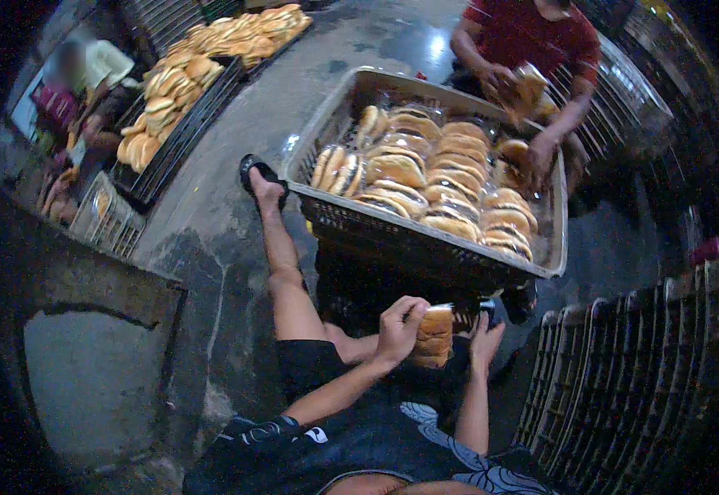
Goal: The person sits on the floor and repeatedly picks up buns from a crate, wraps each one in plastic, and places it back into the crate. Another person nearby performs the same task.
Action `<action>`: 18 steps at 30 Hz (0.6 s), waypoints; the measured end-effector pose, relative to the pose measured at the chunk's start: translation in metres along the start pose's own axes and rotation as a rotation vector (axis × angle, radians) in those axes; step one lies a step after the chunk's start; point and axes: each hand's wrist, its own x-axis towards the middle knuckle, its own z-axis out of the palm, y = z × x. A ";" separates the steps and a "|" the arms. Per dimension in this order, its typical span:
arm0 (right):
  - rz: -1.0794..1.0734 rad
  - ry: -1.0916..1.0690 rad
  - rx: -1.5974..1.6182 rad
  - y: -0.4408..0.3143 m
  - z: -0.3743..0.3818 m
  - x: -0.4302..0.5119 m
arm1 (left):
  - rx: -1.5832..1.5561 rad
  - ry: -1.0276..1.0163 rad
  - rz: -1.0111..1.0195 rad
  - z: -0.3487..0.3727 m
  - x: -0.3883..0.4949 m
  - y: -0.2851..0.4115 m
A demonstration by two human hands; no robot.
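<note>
My left hand (401, 329) pinches the gathered top of a clear plastic bag of stacked bread buns (434, 339), which hangs upright over my lap. To its right, apart from the bag, my right hand (487, 341) has its fingers raised against a small dark object (488, 307) with a pale top. What that object is, and whether the hand grips it, is too dim to tell. Just beyond both hands stands a large plastic crate (427, 238) holding rows of bagged filled buns (452, 179).
Across the crate, a person in a red shirt (532, 37) holds a bagged bread pack (529, 86) and reaches inside. Ribbed plastic crates (619, 365) stand close on my right. Trays of loose buns (168, 111), a seated person (75, 105) and a small crate (109, 213) are at left.
</note>
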 end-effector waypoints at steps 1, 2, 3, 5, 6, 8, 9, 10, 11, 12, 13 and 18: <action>-0.012 0.174 -0.319 0.030 0.002 0.016 | -0.006 0.055 -0.067 -0.007 0.001 -0.002; 0.110 -0.114 -0.453 0.061 0.001 0.031 | 0.034 0.092 -0.011 -0.014 0.002 -0.004; 0.267 -0.345 -0.625 0.093 0.003 0.038 | 0.056 0.084 -0.022 -0.022 0.003 -0.004; 0.189 -0.368 -0.536 0.143 0.011 0.051 | 0.102 0.096 0.037 -0.035 0.004 -0.005; 0.088 -0.313 -0.549 0.160 0.017 0.054 | 0.066 0.133 0.028 -0.040 0.004 -0.005; -0.061 -0.233 -0.642 0.186 0.020 0.064 | 0.089 0.158 -0.033 -0.048 0.007 -0.009; -0.073 -0.299 -0.409 0.193 0.019 0.075 | 0.115 0.141 -0.092 -0.049 0.008 -0.011; -0.067 -0.404 -0.231 0.199 0.019 0.086 | 0.109 0.123 -0.074 -0.050 0.008 -0.014; -0.050 -0.443 -0.065 0.206 0.016 0.095 | 0.094 0.089 -0.077 -0.050 0.008 -0.017; -0.112 -0.440 -0.068 0.214 0.014 0.101 | 0.094 0.070 -0.058 -0.049 0.008 -0.020; -0.155 -0.384 -0.080 0.224 0.012 0.101 | 0.110 0.067 -0.021 -0.048 0.006 -0.023; 0.009 -0.285 -0.571 0.257 0.001 0.035 | 0.035 0.140 -0.172 -0.055 0.003 -0.029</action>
